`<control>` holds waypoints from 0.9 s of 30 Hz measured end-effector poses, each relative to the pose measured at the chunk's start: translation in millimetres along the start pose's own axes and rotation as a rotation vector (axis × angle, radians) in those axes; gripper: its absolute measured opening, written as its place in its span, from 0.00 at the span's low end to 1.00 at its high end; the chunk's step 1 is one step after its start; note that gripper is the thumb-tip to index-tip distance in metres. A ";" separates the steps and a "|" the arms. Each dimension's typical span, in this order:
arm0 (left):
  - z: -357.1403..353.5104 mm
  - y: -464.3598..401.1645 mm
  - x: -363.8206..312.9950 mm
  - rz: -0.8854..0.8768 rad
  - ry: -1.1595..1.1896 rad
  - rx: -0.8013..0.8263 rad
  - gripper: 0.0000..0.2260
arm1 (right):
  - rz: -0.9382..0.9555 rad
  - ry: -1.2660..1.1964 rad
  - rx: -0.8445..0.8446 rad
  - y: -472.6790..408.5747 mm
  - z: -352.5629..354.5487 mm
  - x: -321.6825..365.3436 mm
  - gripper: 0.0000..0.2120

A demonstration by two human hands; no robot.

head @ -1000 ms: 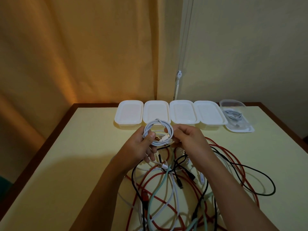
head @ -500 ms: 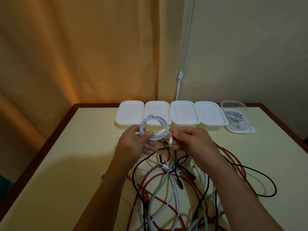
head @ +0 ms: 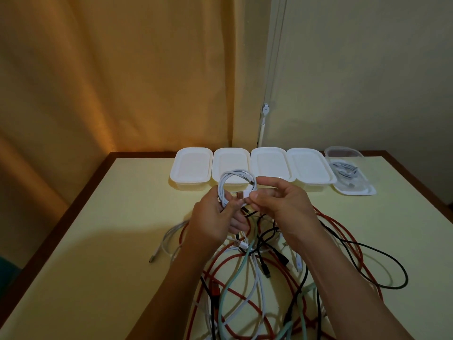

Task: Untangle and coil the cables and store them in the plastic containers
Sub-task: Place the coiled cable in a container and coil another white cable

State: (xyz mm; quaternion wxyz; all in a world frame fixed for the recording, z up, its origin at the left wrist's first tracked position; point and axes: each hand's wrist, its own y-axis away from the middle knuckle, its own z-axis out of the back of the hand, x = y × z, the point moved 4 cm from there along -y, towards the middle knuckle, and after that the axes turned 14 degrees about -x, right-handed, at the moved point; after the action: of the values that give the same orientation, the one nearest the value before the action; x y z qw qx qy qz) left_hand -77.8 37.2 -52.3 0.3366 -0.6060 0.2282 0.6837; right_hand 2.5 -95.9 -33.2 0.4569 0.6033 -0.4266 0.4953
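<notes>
A coiled white cable (head: 231, 180) stands upright above the table's middle. My left hand (head: 215, 217) grips the coil's lower left side. My right hand (head: 282, 204) pinches the cable's plug end at the coil's lower right. Under both hands lies a tangle of cables (head: 264, 278) in red, black, white and pale green. Several lidded white containers (head: 268, 165) stand in a row at the table's far edge. To their right an open clear container (head: 329, 154) holds a coiled grey cable (head: 343, 169) and sits on its white lid.
The pale yellow table (head: 110, 241) has a dark brown rim. A loose white cable end (head: 153, 257) lies left of the tangle. An orange curtain hangs behind on the left, a plain wall on the right.
Both hands have shifted slightly with the coil. My right hand has moved from the coil's side to pinching the plug end against the loops.
</notes>
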 end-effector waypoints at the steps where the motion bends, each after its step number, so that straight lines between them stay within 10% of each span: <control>1: -1.3 0.8 -1.3 -0.005 0.017 0.024 0.05 | 0.038 0.052 -0.009 -0.1 0.7 0.8 0.15; 27: -0.2 -3.4 7.4 -0.113 -0.002 0.092 0.03 | 0.118 0.325 0.026 -1.9 -3.3 -6.6 0.19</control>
State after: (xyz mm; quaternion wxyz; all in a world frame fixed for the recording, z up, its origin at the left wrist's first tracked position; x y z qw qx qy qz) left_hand -75.5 40.8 -59.3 0.4022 -0.6011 0.2244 0.6531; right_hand 2.7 -91.9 -39.7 0.4821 0.4949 -0.3756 0.6177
